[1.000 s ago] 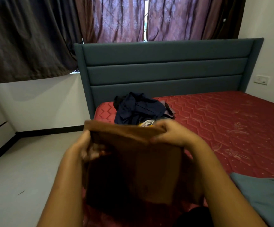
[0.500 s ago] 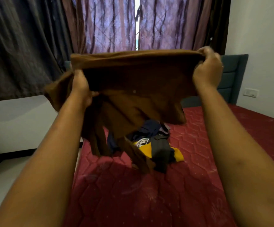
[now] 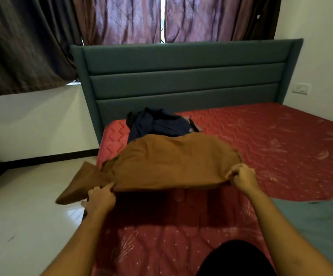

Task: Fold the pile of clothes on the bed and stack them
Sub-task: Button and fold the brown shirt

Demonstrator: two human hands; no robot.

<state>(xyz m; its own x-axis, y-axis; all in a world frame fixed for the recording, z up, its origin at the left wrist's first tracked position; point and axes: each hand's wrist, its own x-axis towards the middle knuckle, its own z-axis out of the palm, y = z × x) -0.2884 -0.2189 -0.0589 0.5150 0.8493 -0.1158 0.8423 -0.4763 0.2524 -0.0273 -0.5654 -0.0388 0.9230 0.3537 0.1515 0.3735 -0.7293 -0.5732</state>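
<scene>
A brown garment [image 3: 167,162] billows in the air, spread wide a little above the red mattress [image 3: 261,140]. My left hand [image 3: 99,198] pinches its near left edge, where a flap hangs past the bed's side. My right hand [image 3: 241,176] grips its near right corner. Behind the brown cloth lies the pile of clothes [image 3: 157,122], mostly dark navy, near the headboard; its lower part is hidden by the garment.
A teal padded headboard [image 3: 181,76] stands at the back under purple curtains. A teal cloth [image 3: 317,226] lies on the mattress at the right. White floor [image 3: 26,206] runs along the bed's left side. A wall socket [image 3: 300,89] sits on the right wall.
The brown garment was held bunched close, then lifted high and spread wide; now both hands have swung it down low over the mattress, and it balloons with air.
</scene>
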